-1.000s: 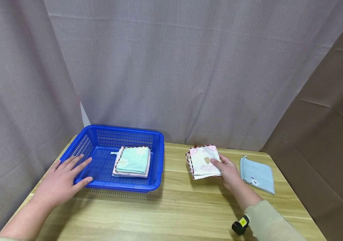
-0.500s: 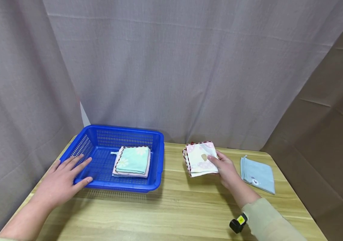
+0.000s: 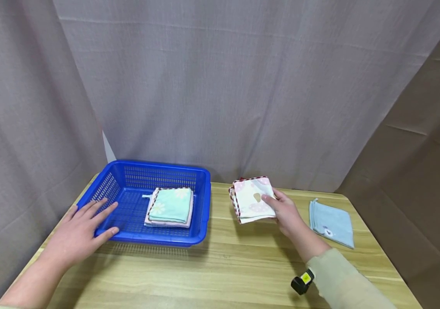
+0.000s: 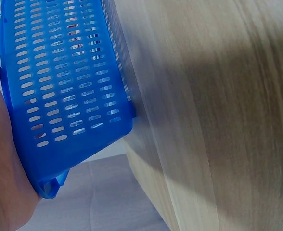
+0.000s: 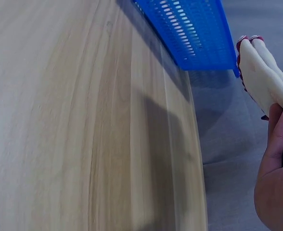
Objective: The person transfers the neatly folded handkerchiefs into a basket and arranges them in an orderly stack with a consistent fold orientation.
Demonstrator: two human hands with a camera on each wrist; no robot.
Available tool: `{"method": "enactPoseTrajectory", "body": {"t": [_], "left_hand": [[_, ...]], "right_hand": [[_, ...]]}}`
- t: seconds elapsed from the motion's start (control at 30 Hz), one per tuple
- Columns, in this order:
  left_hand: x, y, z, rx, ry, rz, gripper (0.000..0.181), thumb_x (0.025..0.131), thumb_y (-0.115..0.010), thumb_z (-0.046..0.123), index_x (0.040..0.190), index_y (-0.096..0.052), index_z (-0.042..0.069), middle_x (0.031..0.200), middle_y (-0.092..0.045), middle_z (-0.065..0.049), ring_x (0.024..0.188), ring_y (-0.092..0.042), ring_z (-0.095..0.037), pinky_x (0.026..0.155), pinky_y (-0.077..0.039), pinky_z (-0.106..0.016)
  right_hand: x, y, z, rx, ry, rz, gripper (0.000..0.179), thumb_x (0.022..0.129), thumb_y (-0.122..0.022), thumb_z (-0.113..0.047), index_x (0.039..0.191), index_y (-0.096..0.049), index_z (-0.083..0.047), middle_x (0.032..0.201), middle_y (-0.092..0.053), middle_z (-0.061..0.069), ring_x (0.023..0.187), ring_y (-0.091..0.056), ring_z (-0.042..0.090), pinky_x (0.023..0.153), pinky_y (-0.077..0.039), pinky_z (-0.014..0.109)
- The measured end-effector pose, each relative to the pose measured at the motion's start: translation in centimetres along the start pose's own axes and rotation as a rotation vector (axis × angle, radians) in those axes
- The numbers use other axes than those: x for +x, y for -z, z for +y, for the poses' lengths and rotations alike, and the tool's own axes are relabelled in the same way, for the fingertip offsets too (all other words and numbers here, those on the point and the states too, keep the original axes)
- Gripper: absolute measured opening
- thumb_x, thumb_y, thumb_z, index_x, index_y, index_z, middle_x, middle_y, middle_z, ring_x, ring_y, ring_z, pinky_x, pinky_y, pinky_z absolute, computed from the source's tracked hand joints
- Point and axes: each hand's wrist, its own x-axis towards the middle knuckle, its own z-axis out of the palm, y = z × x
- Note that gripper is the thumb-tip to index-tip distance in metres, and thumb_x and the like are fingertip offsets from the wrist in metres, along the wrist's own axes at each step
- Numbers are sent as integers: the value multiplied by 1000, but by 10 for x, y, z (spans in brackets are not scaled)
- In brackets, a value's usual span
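Apparently steadying the blue basket (image 3: 146, 237) with the left hand (image 3: 78, 229), with fingers spread apart over the left rim. Holding a folded white cloth (image 3: 250, 199) in the right hand (image 3: 287, 212), with thumb and fingers clamped on it, above the counter (image 3: 220, 274), right of the basket. Probably at the transfer step; next, likely needing to move left and lower onto the folded mint cloth (image 3: 171, 205) inside. Leaving the pale blue cloth (image 3: 332, 223) untouched, farther right.
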Motion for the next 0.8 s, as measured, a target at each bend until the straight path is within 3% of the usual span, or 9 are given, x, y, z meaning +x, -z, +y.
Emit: {"method": "enactPoseTrajectory", "body": {"t": [0.8], "left_hand": [[-1, 1, 2, 6, 16, -23, 67, 92, -60, 58, 147, -50, 21, 148, -46, -19, 132, -42, -47, 107, -22, -70]], "right_hand": [[1, -37, -4, 85, 24, -23, 56, 100, -58, -8, 152, -37, -3, 86, -70, -4, 68, -69, 10, 60, -59, 26]]}}
